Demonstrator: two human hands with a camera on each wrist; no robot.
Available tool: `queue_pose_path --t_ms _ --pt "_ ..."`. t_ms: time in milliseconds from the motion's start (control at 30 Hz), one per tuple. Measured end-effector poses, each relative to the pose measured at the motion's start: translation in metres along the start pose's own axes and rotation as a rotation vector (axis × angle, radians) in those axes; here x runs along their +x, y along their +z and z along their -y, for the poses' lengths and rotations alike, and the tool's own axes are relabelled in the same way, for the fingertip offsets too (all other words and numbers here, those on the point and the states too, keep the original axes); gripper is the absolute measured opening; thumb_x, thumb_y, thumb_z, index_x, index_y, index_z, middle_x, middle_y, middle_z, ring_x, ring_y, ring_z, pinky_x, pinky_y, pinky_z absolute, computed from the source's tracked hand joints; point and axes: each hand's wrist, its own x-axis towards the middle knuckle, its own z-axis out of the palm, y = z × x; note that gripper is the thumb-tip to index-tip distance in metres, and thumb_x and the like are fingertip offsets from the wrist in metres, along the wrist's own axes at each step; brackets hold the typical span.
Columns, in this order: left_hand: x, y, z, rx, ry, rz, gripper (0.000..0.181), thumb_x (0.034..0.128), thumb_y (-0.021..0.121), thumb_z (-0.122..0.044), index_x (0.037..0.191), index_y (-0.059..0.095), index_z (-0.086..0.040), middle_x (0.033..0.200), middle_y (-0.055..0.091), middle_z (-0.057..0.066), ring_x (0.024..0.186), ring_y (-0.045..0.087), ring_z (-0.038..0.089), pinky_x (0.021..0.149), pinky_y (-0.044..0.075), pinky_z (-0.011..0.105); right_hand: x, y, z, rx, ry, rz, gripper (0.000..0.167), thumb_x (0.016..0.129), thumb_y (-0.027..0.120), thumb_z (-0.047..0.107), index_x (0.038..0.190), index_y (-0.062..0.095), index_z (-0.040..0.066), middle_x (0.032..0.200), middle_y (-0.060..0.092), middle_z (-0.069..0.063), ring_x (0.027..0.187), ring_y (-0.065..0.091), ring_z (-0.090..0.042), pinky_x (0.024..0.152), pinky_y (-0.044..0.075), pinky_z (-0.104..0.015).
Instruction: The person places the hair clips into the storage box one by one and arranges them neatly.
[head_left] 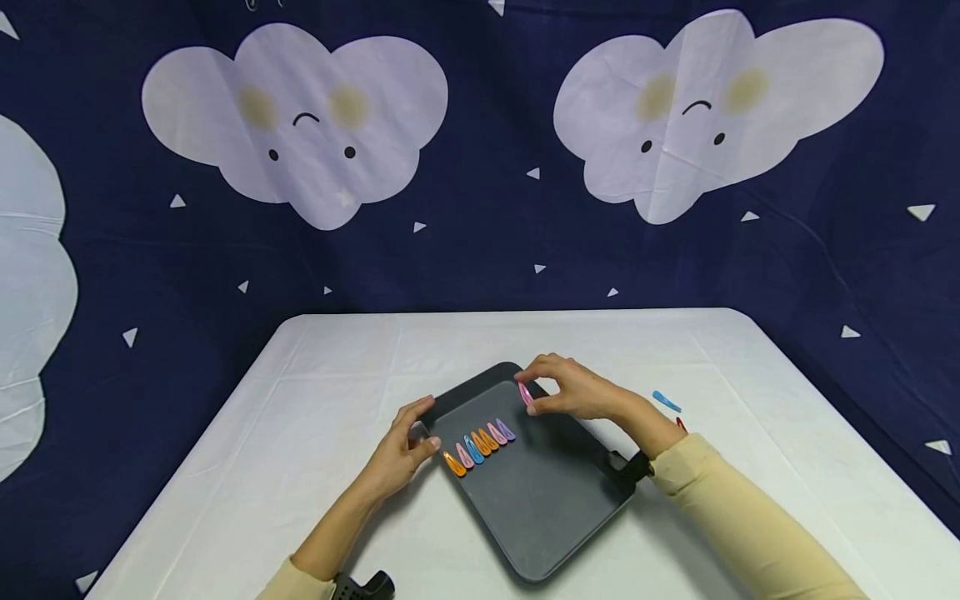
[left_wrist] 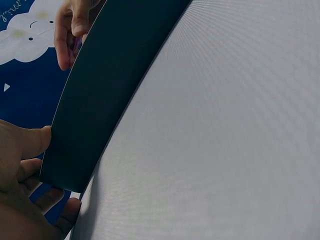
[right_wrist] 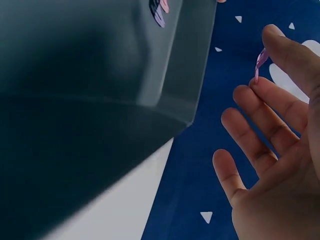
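Note:
Between thumb and forefinger, my right hand (head_left: 573, 389) pinches a pink hair clip (head_left: 526, 393) above the far right side of a dark grey tray (head_left: 547, 500). The right wrist view shows this clip (right_wrist: 260, 64) edge-on, the other fingers spread. My left hand (head_left: 401, 450) grips the tray's left corner, with its thumb (left_wrist: 37, 142) on the rim in the left wrist view. Inside the tray, along its left part, several snap hair clips lie side by side in a slanting row: an orange clip (head_left: 454, 464) at the near end, a blue clip (head_left: 473, 450) and a purple clip (head_left: 506, 429) at the far end.
On the white table (head_left: 360, 358), right of the tray, lies a blue hair clip (head_left: 666, 402). A red clip (head_left: 681, 424) beside it is partly hidden by my right arm. Behind the table hangs a dark blue cloth (head_left: 480, 258) with clouds.

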Motion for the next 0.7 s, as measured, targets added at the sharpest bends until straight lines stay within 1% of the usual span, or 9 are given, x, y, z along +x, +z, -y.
queue_pose_path --t_ms 100,233,367,467,700 --pt "0.000 0.000 -0.001 -0.002 0.001 0.001 0.058 0.0890 0.061 -0.005 0.143 0.039 -0.008 0.150 0.033 0.007 0.131 0.036 0.028 0.089 0.041 0.022 0.002 0.004 -0.001 -0.010 0.000 0.023 0.050 0.081 0.073 0.029 0.125 0.061 0.011 0.117 0.062 0.001 0.115 0.051 -0.021 0.100 0.032 -0.059" --pt "-0.001 0.000 -0.001 0.001 -0.002 -0.003 0.058 0.0890 0.061 -0.005 0.142 0.040 -0.009 0.150 0.034 0.007 0.131 0.036 0.027 0.088 0.040 0.021 0.004 0.009 -0.003 -0.039 -0.014 0.054 0.048 0.081 0.073 0.028 0.125 0.061 0.010 0.117 0.062 0.000 0.116 0.051 -0.022 0.100 0.033 -0.059" --pt "-0.001 0.000 -0.002 -0.003 -0.008 -0.004 0.058 0.0889 0.061 -0.005 0.142 0.040 -0.009 0.150 0.034 0.006 0.128 0.037 0.026 0.086 0.040 0.019 0.007 0.016 -0.007 -0.077 -0.023 0.092 0.048 0.080 0.073 0.029 0.123 0.062 0.010 0.119 0.061 -0.001 0.117 0.051 -0.023 0.097 0.034 -0.056" --pt "-0.001 -0.001 -0.002 -0.007 -0.008 -0.002 0.058 0.0889 0.061 -0.005 0.142 0.040 -0.010 0.150 0.034 0.006 0.128 0.037 0.026 0.086 0.040 0.018 0.009 0.020 -0.009 -0.090 -0.017 0.118 0.048 0.080 0.073 0.031 0.123 0.062 0.012 0.120 0.060 0.000 0.118 0.050 -0.023 0.096 0.034 -0.056" --pt "-0.001 -0.001 -0.001 -0.015 -0.005 0.001 0.058 0.0889 0.061 -0.004 0.142 0.040 -0.009 0.150 0.033 0.006 0.131 0.035 0.026 0.088 0.040 0.019 0.010 0.026 -0.011 -0.084 0.018 0.174 0.048 0.081 0.071 0.031 0.125 0.061 0.013 0.124 0.059 -0.003 0.123 0.048 -0.025 0.102 0.032 -0.057"
